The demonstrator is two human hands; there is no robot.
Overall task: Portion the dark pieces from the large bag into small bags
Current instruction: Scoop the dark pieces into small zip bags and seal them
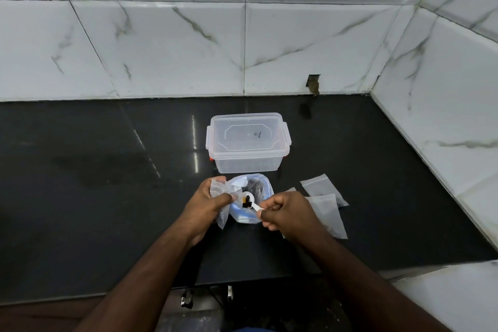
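Observation:
The large clear bag with blue print stands open on the black counter, between my hands. My left hand grips a small clear bag at the large bag's left side. My right hand pinches the handle of a small white spoon. Dark pieces lie in the spoon's bowl, which hovers over the large bag's mouth, close to the small bag.
A lidded clear plastic box stands just behind the bags. Several small bags lie flat on the counter to the right. Tiled walls close the back and right sides. The counter's front edge is near my forearms.

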